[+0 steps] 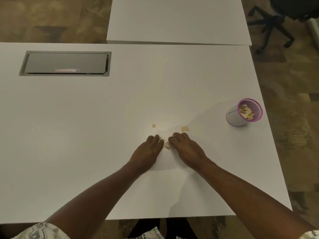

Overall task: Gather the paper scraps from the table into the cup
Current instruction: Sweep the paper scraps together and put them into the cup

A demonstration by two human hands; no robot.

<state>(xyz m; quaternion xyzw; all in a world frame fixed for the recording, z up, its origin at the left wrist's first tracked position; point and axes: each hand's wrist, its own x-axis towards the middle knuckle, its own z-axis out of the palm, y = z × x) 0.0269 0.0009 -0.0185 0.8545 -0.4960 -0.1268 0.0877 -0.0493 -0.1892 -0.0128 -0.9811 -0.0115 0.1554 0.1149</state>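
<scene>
Small tan paper scraps lie on the white table (86,135). A little pile of scraps (166,145) sits between my two hands. My left hand (148,151) rests palm down with fingertips against the pile's left side. My right hand (187,149) does the same on the right side, fingers curled over the scraps. One loose scrap (154,125) lies just beyond my left hand, and a larger scrap (184,128) lies beyond my right. The purple mesh cup (244,112) stands at the table's right edge, with several scraps inside it.
A grey cable hatch (65,63) is set into the table at the far left. A second white table (177,21) adjoins at the back. An office chair base (274,26) stands on the carpet at the upper right.
</scene>
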